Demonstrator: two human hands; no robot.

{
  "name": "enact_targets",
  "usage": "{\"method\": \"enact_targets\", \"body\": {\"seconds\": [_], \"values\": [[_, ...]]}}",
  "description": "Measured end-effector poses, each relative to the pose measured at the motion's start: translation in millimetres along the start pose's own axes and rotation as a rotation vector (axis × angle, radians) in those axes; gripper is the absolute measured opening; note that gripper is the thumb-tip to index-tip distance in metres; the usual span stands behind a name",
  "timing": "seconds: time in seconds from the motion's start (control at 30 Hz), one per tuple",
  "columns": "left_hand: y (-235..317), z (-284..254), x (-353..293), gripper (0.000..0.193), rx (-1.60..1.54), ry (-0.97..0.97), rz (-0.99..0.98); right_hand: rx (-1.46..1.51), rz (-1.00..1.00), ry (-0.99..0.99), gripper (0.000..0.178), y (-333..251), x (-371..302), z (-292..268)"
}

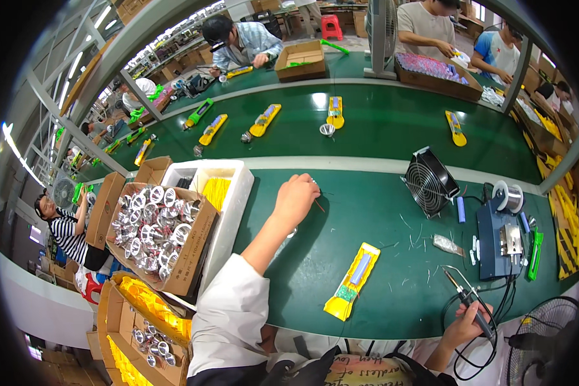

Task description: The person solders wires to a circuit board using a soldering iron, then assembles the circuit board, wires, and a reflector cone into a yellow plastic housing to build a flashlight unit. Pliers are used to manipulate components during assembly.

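Note:
My left hand [296, 195] is closed over a small silver lamp reflector [314, 183], mostly hidden by the fingers, with thin red and dark wires sticking out. It hovers over or rests on the green bench; I cannot tell which. Beside my left forearm, another shiny reflector [293, 232] shows in part. In my right hand [468, 323], at the bench's front edge, is a soldering iron [468, 297], tip pointing up and left. Between my hands lies an open yellow flashlight housing [352, 281] with a purple battery cell [360, 268] and a green circuit board [347, 293] inside.
A cardboard box of reflectors [191, 254] and a white foam box [241, 183] stand left. Right are a black fan [427, 183], a blue soldering machine [495, 241], a solder spool [508, 197] and a green housing [535, 256]. Beyond, a conveyor [392, 132] carries yellow housings; people work there.

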State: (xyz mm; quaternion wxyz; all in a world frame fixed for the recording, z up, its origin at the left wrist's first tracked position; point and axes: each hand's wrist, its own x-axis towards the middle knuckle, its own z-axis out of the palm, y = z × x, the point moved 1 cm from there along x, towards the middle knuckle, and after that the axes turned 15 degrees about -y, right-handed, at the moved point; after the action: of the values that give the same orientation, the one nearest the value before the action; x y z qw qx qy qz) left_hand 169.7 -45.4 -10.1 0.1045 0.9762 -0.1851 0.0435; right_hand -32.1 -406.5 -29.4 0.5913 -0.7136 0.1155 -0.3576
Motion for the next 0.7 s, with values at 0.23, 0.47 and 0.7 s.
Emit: {"method": "enact_targets", "body": {"seconds": [0.23, 0.47, 0.7], "values": [[73, -17, -99, 0.009, -0.293, -0.157, 0.103, 0.069, -0.005, -0.216, 0.016, 2, -7, 11], [113, 1, -187, 0.011, -0.432, -0.097, 0.014, 0.152, -0.044, -0.324, 0.016, 0, -11, 17], [142, 37, -201, 0.012, -0.478, 0.238, -0.225, 0.124, -0.015, -0.392, 0.014, -1, -20, 22]]}}
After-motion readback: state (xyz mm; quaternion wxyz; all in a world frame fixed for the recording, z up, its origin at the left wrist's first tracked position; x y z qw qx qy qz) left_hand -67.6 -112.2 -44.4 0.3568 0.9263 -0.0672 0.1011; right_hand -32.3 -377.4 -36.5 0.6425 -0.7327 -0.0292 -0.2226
